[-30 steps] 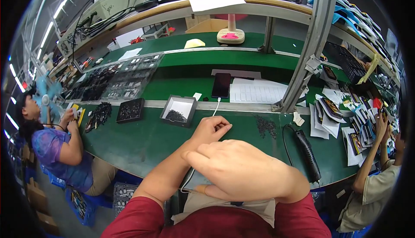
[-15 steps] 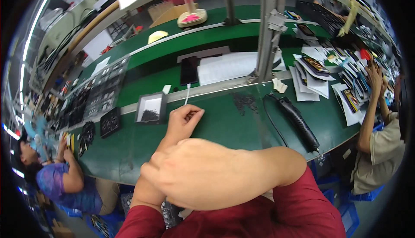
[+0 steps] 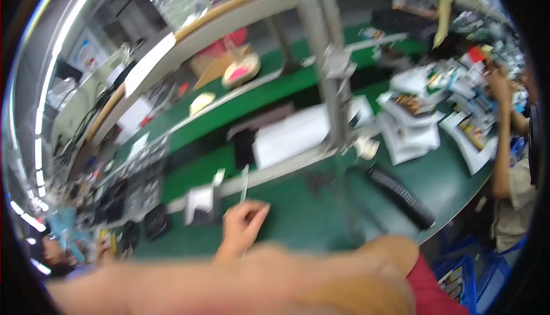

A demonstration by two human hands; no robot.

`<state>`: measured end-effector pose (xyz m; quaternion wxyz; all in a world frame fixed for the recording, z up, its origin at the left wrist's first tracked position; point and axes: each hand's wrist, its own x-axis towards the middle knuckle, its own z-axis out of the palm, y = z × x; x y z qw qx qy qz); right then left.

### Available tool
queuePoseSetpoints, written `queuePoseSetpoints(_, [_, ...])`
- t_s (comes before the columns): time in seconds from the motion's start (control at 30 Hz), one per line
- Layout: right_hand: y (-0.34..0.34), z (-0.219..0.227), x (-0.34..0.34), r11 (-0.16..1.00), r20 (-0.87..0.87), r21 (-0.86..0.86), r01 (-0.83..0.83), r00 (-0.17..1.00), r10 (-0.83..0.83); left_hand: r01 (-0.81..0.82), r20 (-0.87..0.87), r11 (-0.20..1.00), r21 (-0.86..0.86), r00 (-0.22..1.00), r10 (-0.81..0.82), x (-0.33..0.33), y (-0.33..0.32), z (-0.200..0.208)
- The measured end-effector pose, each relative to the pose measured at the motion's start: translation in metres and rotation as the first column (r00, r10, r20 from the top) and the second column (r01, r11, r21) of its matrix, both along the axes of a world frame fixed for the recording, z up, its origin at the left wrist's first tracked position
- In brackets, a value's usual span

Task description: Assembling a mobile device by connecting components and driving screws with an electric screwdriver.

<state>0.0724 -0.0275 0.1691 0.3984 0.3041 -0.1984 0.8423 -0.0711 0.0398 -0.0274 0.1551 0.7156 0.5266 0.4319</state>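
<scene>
My left hand (image 3: 245, 223) is over the green bench (image 3: 298, 223), its thumb and fingers curled together in a pinch. Whatever the fingertips hold is too small to make out. A thin white stick (image 3: 245, 183) juts out beyond the knuckles; whether the hand grips it cannot be told. Across the bottom of the view, very close and smeared by motion, runs my right forearm (image 3: 172, 286); the fingers of that hand cannot be made out. Beyond the left hand, on its left, sits a small dark box with a white inside (image 3: 200, 199). Small dark pieces (image 3: 321, 182) lie in a patch to the right.
A black corded handheld tool (image 3: 401, 196) rests at the right. A metal post (image 3: 332, 86) rises from the rail behind. Stacked papers and parts (image 3: 404, 129) are at far right, near a co-worker's arm (image 3: 504, 126). A black tray (image 3: 156, 222) is on the left, with another person beyond.
The whole view has tilted and shifted, so the bench appears lower. My right arm has come up nearer and swept leftward, blurring. The left hand keeps its pinch beside the white stick.
</scene>
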Motion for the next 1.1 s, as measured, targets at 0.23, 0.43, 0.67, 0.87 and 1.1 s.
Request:
queuePoseSetpoints(0.23, [-0.013, 0.008, 0.048, 0.975, 0.051, 0.223, 0.021, 0.998, -0.033, -0.012, 0.077, 0.996, -0.092, 0.997, 0.019, -0.001, -0.008, 0.015])
queuePoseSetpoints(0.43, [0.001, 0.015, 0.075, 0.877, 0.072, 0.476, 0.064, 0.991, -0.111, -0.002, 0.122, 0.997, -0.082, 0.992, 0.012, 0.002, -0.006, 0.019])
queuePoseSetpoints(0.67, [0.008, 0.031, 0.087, 0.62, 0.004, 0.765, 0.174, 0.962, -0.274, 0.043, 0.159, 0.998, -0.056, 0.987, -0.033, 0.004, -0.01, 0.019])
queuePoseSetpoints(0.87, [-0.009, 0.044, 0.064, 0.017, -0.26, 0.842, 0.539, 0.435, -0.862, -0.033, 0.19, 0.998, 0.056, 0.981, 0.022, -0.001, -0.013, 0.022])
queuePoseSetpoints(1.1, [0.073, -0.072, -0.009, 0.121, 0.09, 0.887, 0.446, 0.09, -0.992, -0.002, 0.41, 0.915, 0.403, 0.895, -0.178, 0.01, -0.009, 0.082])
